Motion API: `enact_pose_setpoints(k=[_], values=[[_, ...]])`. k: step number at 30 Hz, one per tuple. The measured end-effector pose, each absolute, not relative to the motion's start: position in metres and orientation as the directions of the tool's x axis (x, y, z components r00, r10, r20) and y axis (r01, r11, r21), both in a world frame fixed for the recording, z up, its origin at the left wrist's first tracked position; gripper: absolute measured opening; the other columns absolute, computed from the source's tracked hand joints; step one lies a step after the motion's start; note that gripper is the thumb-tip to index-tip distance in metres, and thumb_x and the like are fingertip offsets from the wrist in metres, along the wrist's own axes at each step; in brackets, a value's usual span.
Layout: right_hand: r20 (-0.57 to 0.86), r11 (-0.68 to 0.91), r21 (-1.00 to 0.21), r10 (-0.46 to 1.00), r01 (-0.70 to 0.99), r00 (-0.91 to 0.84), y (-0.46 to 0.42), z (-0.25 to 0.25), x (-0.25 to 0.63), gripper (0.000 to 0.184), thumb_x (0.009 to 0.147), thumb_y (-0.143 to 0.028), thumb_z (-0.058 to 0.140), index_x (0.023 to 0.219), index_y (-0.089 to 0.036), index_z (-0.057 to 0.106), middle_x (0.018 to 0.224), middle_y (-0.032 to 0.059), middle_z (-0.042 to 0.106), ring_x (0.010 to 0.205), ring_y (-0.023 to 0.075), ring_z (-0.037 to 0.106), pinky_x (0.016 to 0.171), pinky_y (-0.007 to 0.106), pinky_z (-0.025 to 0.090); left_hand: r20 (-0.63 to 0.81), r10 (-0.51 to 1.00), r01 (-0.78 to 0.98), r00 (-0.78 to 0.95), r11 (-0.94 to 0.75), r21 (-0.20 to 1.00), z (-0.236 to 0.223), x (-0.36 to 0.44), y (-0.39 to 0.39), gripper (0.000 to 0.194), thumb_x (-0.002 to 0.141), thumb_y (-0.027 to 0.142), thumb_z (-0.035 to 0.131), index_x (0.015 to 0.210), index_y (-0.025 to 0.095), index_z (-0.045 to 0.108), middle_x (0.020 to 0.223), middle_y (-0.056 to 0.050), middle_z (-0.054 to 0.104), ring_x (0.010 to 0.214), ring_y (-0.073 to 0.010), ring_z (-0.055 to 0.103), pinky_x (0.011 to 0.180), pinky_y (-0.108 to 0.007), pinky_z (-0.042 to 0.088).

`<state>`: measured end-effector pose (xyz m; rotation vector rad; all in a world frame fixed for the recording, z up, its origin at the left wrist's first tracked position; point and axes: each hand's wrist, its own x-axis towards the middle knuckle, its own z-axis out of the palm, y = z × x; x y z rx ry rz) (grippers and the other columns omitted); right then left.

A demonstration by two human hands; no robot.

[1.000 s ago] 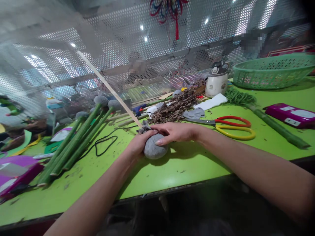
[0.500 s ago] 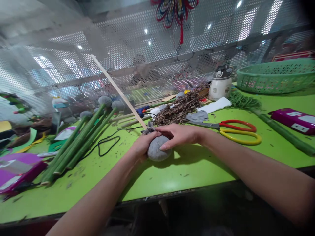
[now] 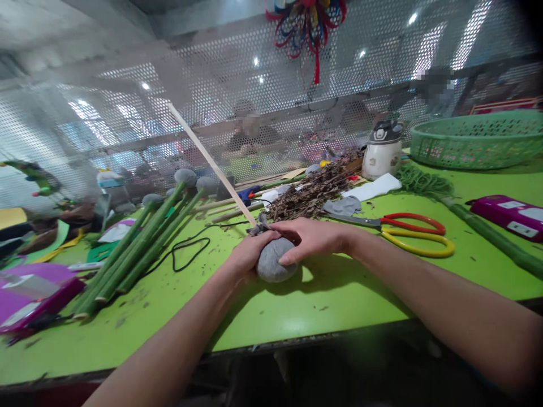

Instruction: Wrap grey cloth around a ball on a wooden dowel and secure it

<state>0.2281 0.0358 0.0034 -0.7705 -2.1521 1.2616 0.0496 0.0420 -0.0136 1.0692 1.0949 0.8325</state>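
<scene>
Grey ball on pale stick, two bare hands, seen from my remote view.
Left hand [image 3: 248, 251]: fingers closed on the grey ball [image 3: 276, 261] at its gathered neck; right hand [image 3: 311, 240]: fingers curled over its top, thumb on its side; pale stick [image 3: 212, 164]: slanting up from the neck; ball: low over the green table [image 3: 297, 311]; scissors [image 3: 394, 225]: beyond the right forearm; green stalks [image 3: 136, 249]: bundled, left.

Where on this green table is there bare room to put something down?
The clearest patch is along the near edge of the table, between the green stalks and the gray bundle. Another lies below the scissors. It is crowded behind the bundle, around the dried stems.
</scene>
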Motion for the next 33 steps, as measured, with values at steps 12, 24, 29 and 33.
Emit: enact_pose_setpoints(k=[12, 24, 29, 33], values=[[0.142, 0.397, -0.891, 0.706, 0.221, -0.694, 0.034, 0.006, 0.226, 0.075, 0.068, -0.026, 0.071, 0.136, -0.014, 0.042, 0.135, 0.0114, 0.050, 0.123, 0.0281, 0.045, 0.105, 0.043, 0.035, -0.263, 0.930, -0.028, 0.257, 0.280, 0.960, -0.013, 0.051, 0.041, 0.029, 0.064, 0.030, 0.072, 0.088, 0.013, 0.068, 0.082, -0.008, 0.072, 0.066, -0.0190, 0.065, 0.064, -0.030, 0.051], [0.136, 0.395, -0.876, 0.752, 0.277, -0.645, 0.031, 0.007, 0.223, 0.078, 0.067, -0.031, 0.072, 0.137, -0.013, 0.041, 0.139, 0.0133, 0.046, 0.125, 0.0289, 0.044, 0.107, 0.045, 0.033, -0.256, 0.932, 0.007, 0.257, 0.264, 0.965, -0.017, 0.047, 0.045, 0.032, 0.064, 0.034, 0.072, 0.088, 0.013, 0.069, 0.082, -0.010, 0.072, 0.065, -0.0210, 0.065, 0.061, -0.031, 0.051], [0.135, 0.403, -0.849, 0.790, 0.341, -0.598, 0.027, 0.010, 0.216, 0.067, 0.065, -0.021, 0.067, 0.130, -0.013, 0.050, 0.131, 0.0118, 0.054, 0.118, 0.0293, 0.050, 0.102, 0.044, 0.038, -0.240, 0.938, -0.006, 0.248, 0.250, 0.968, -0.018, 0.046, 0.045, 0.029, 0.064, 0.034, 0.072, 0.085, 0.014, 0.070, 0.077, -0.009, 0.072, 0.068, -0.0225, 0.066, 0.061, -0.030, 0.051], [0.130, 0.355, -0.883, 0.814, 0.307, -0.566, 0.029, 0.007, 0.215, 0.071, 0.063, -0.020, 0.068, 0.132, -0.016, 0.048, 0.133, 0.0108, 0.052, 0.120, 0.0288, 0.049, 0.104, 0.044, 0.037, -0.257, 0.928, -0.035, 0.270, 0.276, 0.960, -0.017, 0.047, 0.044, 0.029, 0.065, 0.031, 0.072, 0.087, 0.013, 0.070, 0.079, -0.009, 0.072, 0.065, -0.0203, 0.065, 0.062, -0.031, 0.052]])
